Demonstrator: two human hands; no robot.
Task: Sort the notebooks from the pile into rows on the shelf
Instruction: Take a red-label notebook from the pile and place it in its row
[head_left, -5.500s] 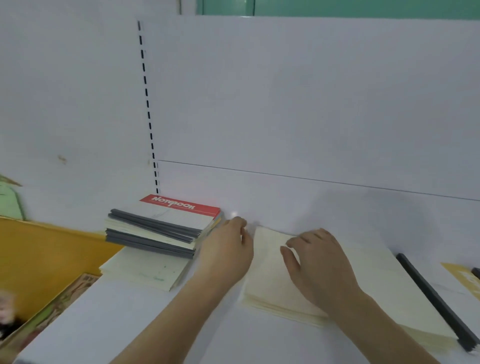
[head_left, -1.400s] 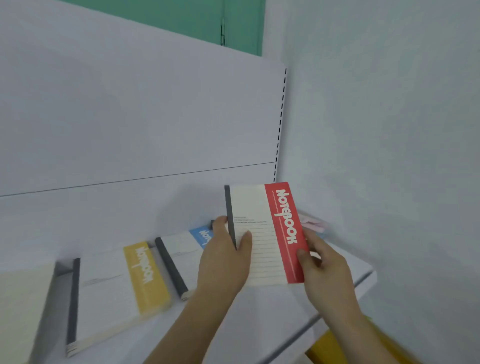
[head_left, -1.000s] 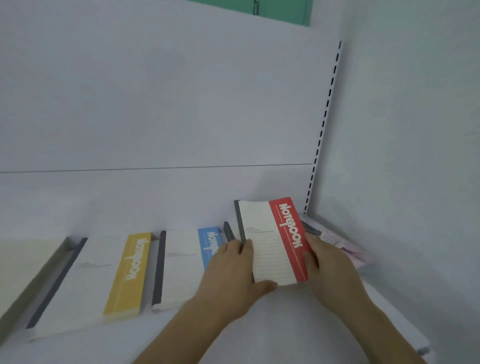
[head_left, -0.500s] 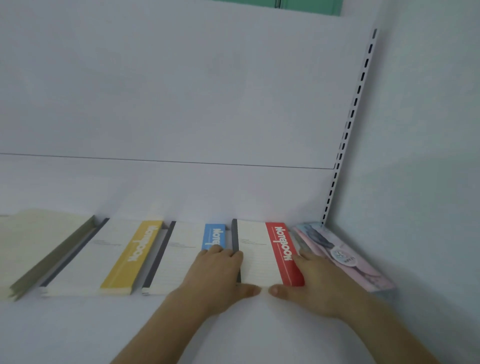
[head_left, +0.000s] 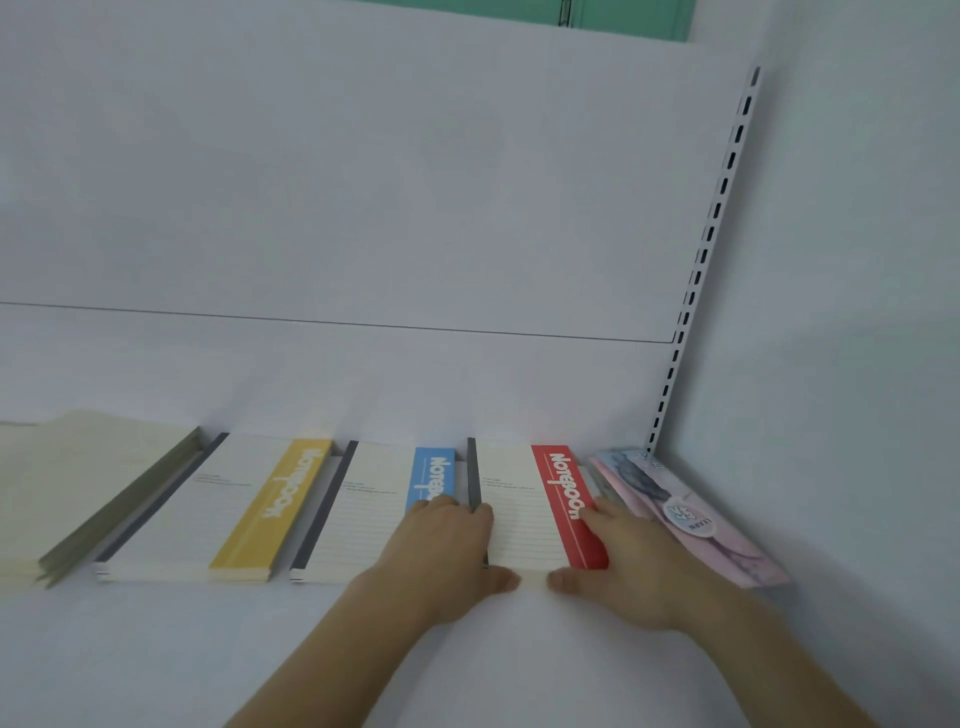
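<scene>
red-banded notebook (head_left: 537, 506) lies flat on the shelf (head_left: 156, 649), slotted between the blue-banded notebook (head_left: 374, 514) and pink notebook (head_left: 691, 519), left hand (head_left: 447, 551) and right hand (head_left: 618, 561) pressing it with relaxed fingers; the row looks well advanced, the pile out of view.

White "Notebook" lettering runs along the yellow band of one cream lined notebook (head_left: 296, 506), the blue band of the next (head_left: 434, 475) and the red band of a third (head_left: 566, 488), while the pink illustrated booklet's round sticker (head_left: 691, 519) reads "LEARN".
</scene>
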